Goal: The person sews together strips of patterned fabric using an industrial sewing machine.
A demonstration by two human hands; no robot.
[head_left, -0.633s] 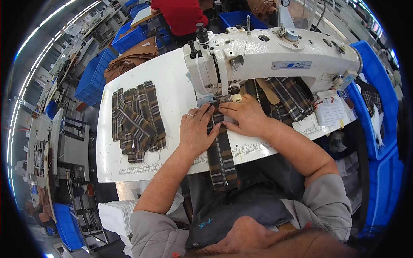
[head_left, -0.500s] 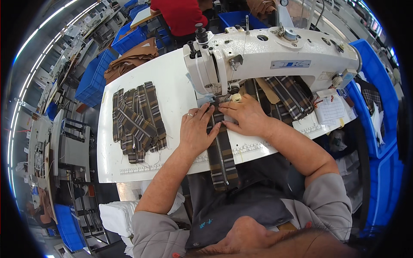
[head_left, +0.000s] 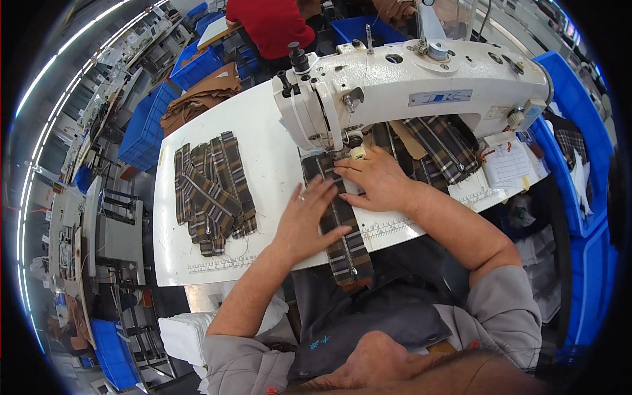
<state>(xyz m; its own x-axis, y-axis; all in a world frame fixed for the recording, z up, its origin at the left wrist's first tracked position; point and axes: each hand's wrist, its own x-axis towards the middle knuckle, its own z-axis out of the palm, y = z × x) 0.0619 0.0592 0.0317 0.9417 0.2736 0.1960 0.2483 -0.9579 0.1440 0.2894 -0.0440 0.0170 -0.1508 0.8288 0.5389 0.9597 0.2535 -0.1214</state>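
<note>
A plaid brown-and-black fabric strip with a zipper [head_left: 346,251] runs from beneath the needle area of a white sewing machine [head_left: 388,85] down over the table's front edge. A zipper pull shows near its lower end. My left hand [head_left: 308,220] rests on the strip's left side, its fingers apart and stretched. Beside the presser foot, my right hand [head_left: 376,179] lies with its fingers extended, their tips at the strip's right edge. To the left is a pile of similar plaid strips [head_left: 214,191]. More plaid pieces [head_left: 441,148] lie under the machine arm.
The white table [head_left: 270,128] has a ruler [head_left: 395,227] along its front edge. Blue bins [head_left: 579,197] stand at the right, and another blue bin [head_left: 148,125] with brown fabric [head_left: 201,95] near it at the far left. A person in red [head_left: 273,26] sits beyond.
My left hand has slid back toward me from the needle area and its fingers have spread. The strip's lower end has swung slightly right. My right hand has stayed nearly in place.
</note>
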